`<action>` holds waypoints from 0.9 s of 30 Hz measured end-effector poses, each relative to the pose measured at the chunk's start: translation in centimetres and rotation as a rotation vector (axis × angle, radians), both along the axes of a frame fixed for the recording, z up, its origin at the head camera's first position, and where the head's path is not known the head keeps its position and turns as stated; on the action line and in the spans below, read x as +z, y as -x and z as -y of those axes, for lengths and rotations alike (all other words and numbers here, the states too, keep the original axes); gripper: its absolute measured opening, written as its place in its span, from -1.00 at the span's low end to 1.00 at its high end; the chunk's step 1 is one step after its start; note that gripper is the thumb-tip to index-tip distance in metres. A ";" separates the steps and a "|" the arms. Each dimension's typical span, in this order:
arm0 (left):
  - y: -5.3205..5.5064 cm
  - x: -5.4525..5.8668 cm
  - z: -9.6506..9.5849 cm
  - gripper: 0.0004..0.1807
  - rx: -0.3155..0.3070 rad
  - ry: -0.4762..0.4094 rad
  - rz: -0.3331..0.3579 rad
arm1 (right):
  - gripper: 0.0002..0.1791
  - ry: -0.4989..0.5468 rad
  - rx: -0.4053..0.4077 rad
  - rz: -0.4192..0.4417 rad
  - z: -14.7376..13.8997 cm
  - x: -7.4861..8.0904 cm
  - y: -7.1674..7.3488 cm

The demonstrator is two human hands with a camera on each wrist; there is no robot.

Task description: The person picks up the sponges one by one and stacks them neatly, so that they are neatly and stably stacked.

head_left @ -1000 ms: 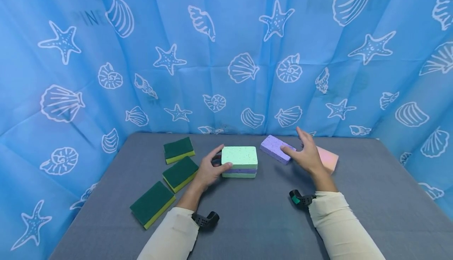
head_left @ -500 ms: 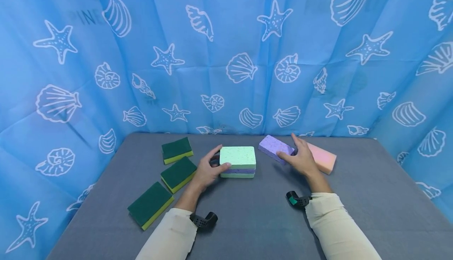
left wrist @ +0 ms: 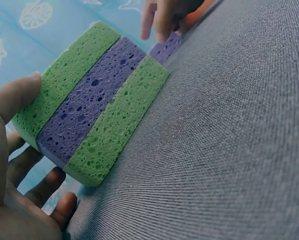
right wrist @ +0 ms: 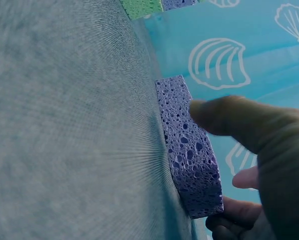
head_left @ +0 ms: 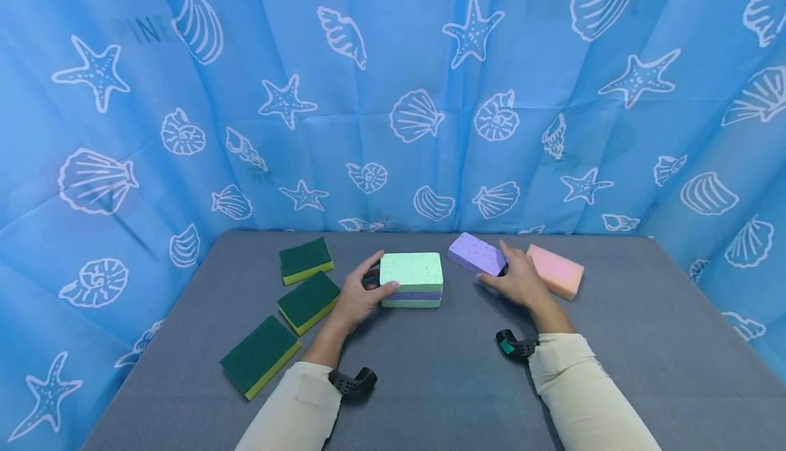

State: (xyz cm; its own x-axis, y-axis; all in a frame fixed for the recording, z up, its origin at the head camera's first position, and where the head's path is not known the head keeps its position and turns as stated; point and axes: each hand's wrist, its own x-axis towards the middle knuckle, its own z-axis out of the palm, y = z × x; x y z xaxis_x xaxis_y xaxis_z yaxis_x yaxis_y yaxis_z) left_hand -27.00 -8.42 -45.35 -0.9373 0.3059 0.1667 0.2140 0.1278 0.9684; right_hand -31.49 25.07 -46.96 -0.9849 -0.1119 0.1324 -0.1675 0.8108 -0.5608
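Two light green sponges with a purple one between them form a stack (head_left: 411,270) at mid-table. My left hand (head_left: 358,299) holds this stack from its left side, the thumb (left wrist: 22,95) against the upper green sponge; the far fingers are partly hidden. To the right lies a loose purple sponge (head_left: 473,254), flat on the table. My right hand (head_left: 520,277) is at that sponge's right end, thumb near the front edge and index finger at the far corner. In the right wrist view, the thumb (right wrist: 224,114) overlaps the sponge's upper edge; firm contact cannot be made out.
A pink-orange sponge (head_left: 559,272) lies just right of my right hand. Left of the stack, three green-and-yellow scouring sponges (head_left: 260,355) lie in a slanting row. A blue shell-print curtain (head_left: 417,117) rises behind the grey cloth-covered table (head_left: 430,383).
My right hand has come down and toward me around the loose purple sponge's right end, uncovering more of the pink-orange sponge. The left hand and the stack have stayed in place.
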 end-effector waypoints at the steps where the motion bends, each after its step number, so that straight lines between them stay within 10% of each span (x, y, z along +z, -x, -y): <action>1: 0.0 0.0 0.0 -0.25 0.001 0.000 0.000 | 0.08 -0.008 0.003 -0.003 0.0 0.0 0.0; 21: -0.1 0.0 -0.1 -0.25 0.007 -0.010 0.010 | -0.06 -0.042 -0.084 0.039 0.1 -0.1 0.0; 27: 1.0 -1.6 0.0 -0.23 0.003 -0.027 0.016 | -0.05 -0.035 -0.100 0.060 0.3 0.0 -0.1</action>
State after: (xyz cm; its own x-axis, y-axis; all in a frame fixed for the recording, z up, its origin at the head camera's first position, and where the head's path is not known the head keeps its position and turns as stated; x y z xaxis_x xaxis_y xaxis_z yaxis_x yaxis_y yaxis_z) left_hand -28.00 -8.43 -46.97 -0.9410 0.2985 0.1596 0.1977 0.1019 0.9749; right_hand -31.44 24.82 -46.97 -0.9973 -0.0160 0.0710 -0.0518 0.8409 -0.5387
